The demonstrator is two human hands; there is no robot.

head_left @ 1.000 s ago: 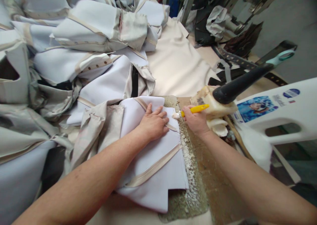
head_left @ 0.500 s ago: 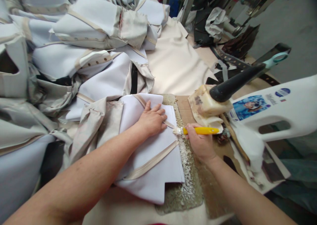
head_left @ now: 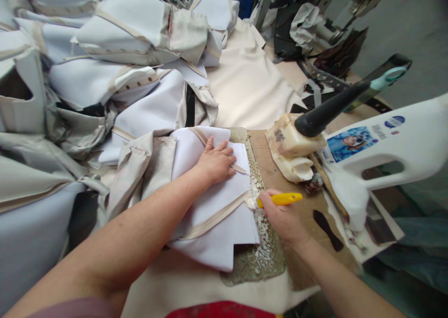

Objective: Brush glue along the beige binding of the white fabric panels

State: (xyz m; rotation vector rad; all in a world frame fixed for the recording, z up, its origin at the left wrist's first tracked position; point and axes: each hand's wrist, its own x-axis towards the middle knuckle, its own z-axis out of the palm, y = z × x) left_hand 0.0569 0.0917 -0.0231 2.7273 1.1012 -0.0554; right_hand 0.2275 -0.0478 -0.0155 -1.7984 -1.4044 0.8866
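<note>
My left hand (head_left: 215,163) lies flat with its fingers spread on a folded white foam-backed fabric panel (head_left: 213,220), which has a beige binding strip along it. My right hand (head_left: 283,215) grips a yellow-handled spreader (head_left: 280,199). Its pale, paste-coated tip (head_left: 251,202) touches the panel's right edge. Just right of that edge is a board crusted with white dried adhesive (head_left: 261,248). Above my right hand stands a cream, glue-caked cut-down container (head_left: 289,145) with a black handle (head_left: 329,110) rising from it.
Heaped white and grey padded fabric pieces (head_left: 105,75) fill the left side, and a beige fabric sheet (head_left: 245,85) lies behind the panel. A cut white plastic jug (head_left: 385,145) stands at right on a brown cardboard surface (head_left: 297,192). Teal-handled scissors (head_left: 388,78) lie behind.
My right hand has drawn the yellow spreader down along the panel's edge, toward me. My left hand stays pressed on the panel, and the whole view has shifted slightly upward.
</note>
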